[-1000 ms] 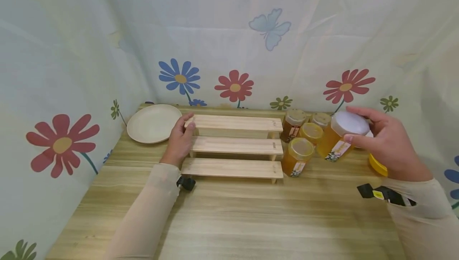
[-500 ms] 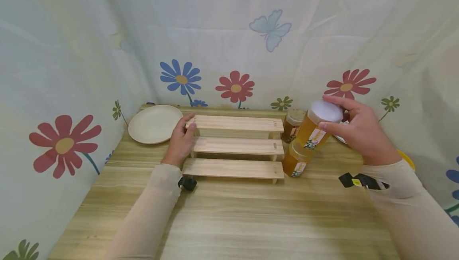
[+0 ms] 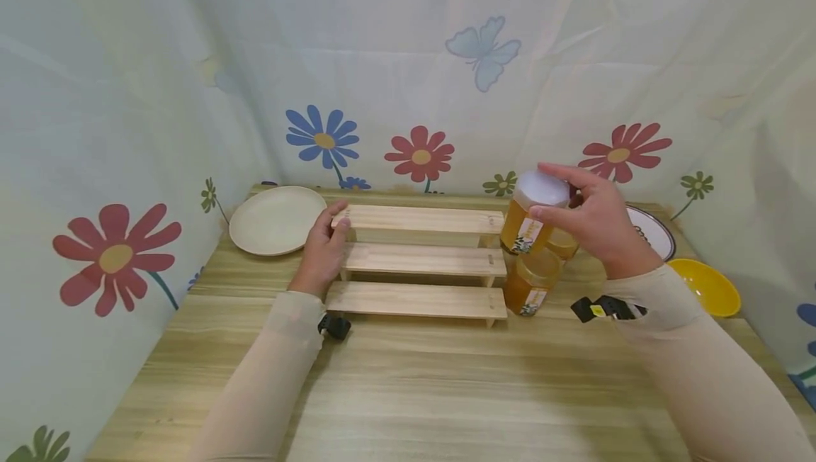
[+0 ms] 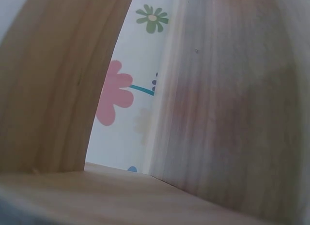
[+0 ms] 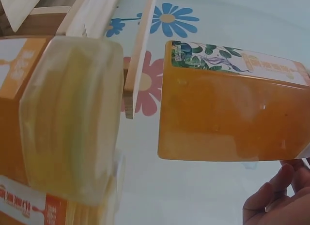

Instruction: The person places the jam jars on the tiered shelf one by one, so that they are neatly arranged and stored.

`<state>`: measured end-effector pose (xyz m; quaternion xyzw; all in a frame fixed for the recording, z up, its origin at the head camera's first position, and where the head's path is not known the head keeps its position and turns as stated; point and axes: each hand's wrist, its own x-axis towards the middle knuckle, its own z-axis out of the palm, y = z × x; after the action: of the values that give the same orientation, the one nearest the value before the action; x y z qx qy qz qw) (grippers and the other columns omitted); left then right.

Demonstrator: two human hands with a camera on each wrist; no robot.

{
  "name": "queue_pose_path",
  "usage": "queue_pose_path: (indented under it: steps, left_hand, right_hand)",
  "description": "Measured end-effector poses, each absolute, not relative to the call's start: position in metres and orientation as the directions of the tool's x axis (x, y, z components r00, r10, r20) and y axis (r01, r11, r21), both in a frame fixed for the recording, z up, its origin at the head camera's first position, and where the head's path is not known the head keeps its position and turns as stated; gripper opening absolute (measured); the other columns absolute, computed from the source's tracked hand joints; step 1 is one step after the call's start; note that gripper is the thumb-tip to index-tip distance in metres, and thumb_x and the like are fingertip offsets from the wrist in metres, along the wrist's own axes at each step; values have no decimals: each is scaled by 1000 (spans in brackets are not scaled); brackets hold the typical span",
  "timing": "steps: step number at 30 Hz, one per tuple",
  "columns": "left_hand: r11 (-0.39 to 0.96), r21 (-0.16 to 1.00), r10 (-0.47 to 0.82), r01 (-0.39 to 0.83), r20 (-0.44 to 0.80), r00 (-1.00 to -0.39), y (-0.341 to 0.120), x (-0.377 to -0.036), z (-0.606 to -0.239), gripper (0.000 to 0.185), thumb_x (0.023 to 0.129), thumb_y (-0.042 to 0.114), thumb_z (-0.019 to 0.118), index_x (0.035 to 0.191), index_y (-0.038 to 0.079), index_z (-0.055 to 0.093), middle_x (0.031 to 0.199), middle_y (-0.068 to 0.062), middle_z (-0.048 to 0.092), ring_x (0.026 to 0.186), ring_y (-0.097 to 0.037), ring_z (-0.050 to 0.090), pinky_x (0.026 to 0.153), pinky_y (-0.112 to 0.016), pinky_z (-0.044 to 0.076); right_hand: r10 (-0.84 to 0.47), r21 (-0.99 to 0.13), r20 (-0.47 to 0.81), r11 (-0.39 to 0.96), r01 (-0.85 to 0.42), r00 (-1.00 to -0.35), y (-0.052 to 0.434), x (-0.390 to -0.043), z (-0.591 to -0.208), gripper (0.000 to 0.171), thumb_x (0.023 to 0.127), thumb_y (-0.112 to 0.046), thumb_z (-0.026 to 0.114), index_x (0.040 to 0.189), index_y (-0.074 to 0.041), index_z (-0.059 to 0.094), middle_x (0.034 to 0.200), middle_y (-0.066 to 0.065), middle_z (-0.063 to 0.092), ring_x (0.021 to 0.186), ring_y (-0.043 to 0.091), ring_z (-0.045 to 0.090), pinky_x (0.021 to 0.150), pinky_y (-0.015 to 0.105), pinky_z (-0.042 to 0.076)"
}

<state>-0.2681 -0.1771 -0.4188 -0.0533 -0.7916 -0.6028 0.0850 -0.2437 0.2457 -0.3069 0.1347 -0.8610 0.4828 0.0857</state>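
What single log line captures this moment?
left grip: on wooden rack, left end | right grip: holding white-lidded jar above other jars

The upper jar (image 3: 521, 220) is amber beneath a white lid (image 3: 542, 189), its white label (image 5: 210, 58) patterned with green leaves and orange characters, while the lower jar (image 3: 519, 288) is amber under a translucent yellowish lid (image 5: 72, 118). The three-tier wooden rack (image 3: 421, 258) is pale blond with faint straight grain, the table (image 3: 446, 384) streaked olive-tan, the round plate (image 3: 277, 221) plain cream, the lettered plate (image 3: 655, 230) white with a dark rim, and the bowl (image 3: 706, 283) bright yellow. The whitish curtain (image 3: 370, 37) carries blue flowers (image 3: 324, 140) and red flowers (image 3: 420, 156) with yellow centres, small green flowers (image 3: 697, 184) and a pale-blue butterfly (image 3: 486, 52).
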Motion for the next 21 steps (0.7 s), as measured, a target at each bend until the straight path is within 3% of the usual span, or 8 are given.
queue_pose_path:
  steps: [3, 12, 16, 21]
  left_hand:
    - [259, 949, -17, 181, 191, -981, -177, -267, -419, 47, 115, 22, 44, 161, 10, 42, 164, -15, 39, 95, -25, 46, 88, -39, 40]
    - [259, 951, -20, 169, 180, -984, -178, -272, -425, 47, 115, 21, 44, 161, 12, 42, 153, -21, 46, 95, -32, 50, 84, -36, 42]
    - [254, 950, -24, 183, 196, -980, -182, -284, -441, 48, 115, 24, 43, 163, 15, 41, 161, -18, 41, 108, -40, 51, 90, -41, 41]
    - [263, 942, -28, 210, 225, -974, -186, -291, -450, 49, 115, 31, 45, 162, 19, 43, 167, -8, 37, 118, -37, 53, 97, -44, 40]
  right_hand:
    - [-157, -806, 284, 495, -325, -946, 239, -247, -309, 67, 94, -21, 83, 155, -19, 56, 147, 14, 53, 108, 25, 51, 80, 15, 49]
    - [-191, -801, 265, 501, -326, -945, 221, -260, -311, 65, 94, -20, 82, 154, -15, 57, 145, 15, 57, 105, 25, 49, 76, 19, 49]
    - [-188, -825, 235, 479, -298, -954, 215, -264, -309, 64, 95, -23, 82, 154, -16, 57, 140, 15, 58, 106, 26, 50, 75, 20, 51]
    - [-201, -845, 194, 462, -268, -960, 212, -269, -308, 64, 97, -23, 80, 155, -16, 55, 140, 18, 58, 109, 27, 51, 78, 19, 51]
